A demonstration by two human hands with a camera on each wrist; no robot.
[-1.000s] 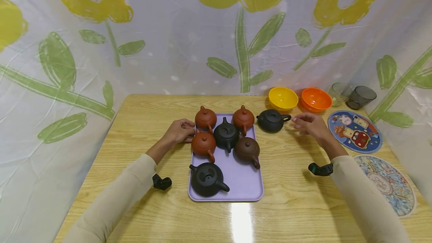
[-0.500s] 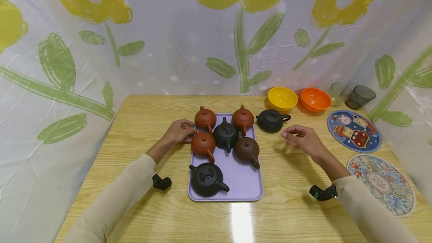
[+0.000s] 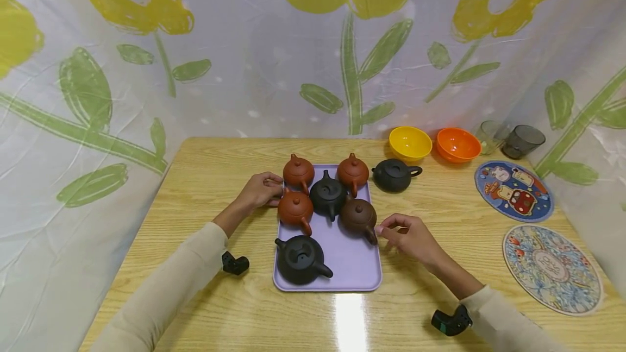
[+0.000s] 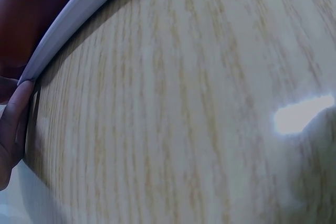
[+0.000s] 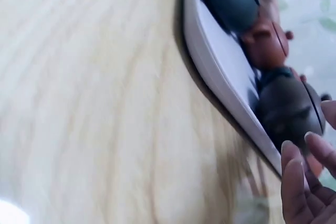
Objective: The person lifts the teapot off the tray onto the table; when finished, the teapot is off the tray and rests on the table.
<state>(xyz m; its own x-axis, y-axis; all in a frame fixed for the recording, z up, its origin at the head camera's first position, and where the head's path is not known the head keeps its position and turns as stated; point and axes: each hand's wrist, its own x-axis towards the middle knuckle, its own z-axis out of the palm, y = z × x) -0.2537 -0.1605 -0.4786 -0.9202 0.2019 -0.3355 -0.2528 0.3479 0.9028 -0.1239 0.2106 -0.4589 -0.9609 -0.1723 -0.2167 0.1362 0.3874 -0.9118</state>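
Head view: lavender tray [image 3: 359,273] lay mid-table, bearing six small clay teapots. Right hand [image 3: 409,237] hovered at the tray's right edge, fingers loosely curled and empty, tips just beside the dark brown teapot [image 3: 358,214] and its near-pointing spout. Left hand [image 3: 261,190] rested at the tray's far-left edge, fingers curled; whether they gripped the rim could not be told. A black teapot [image 3: 393,174] stood off-tray, far right.

Left wrist view: a fingertip touched the tray rim [image 4: 79,11].

Right wrist view: fingertips [image 5: 299,182] were slightly spread, holding nothing, near the brown pot [image 5: 286,109].

Handling, judged: rigid, light, breakable; loose lid; best grasped round the body.
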